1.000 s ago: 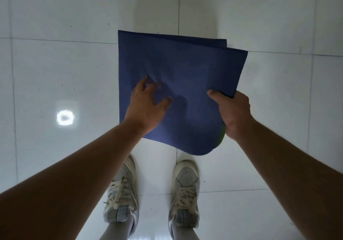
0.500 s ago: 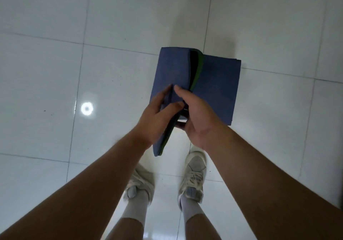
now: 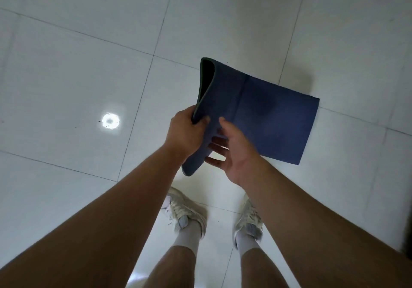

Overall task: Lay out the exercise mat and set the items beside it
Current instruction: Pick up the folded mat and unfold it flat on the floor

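- Your left hand (image 3: 185, 131) grips the raised flap of the folded blue mat (image 3: 274, 120), with its fingers curled round the edge.
- Your right hand (image 3: 234, 154) is mostly open. Its straight fingers are under the mat and the thumb is on top. I cannot tell if it squeezes.
- The mat looks held up in front of you, above the floor (image 3: 66, 76).
- Pull the flap out slowly and hold the edge tight, so the folds open one by one.
- There is lots of bare floor ahead and to your left.
- Your shoes (image 3: 187, 212) are near the mat's low corner, so lay it down away from your toes.
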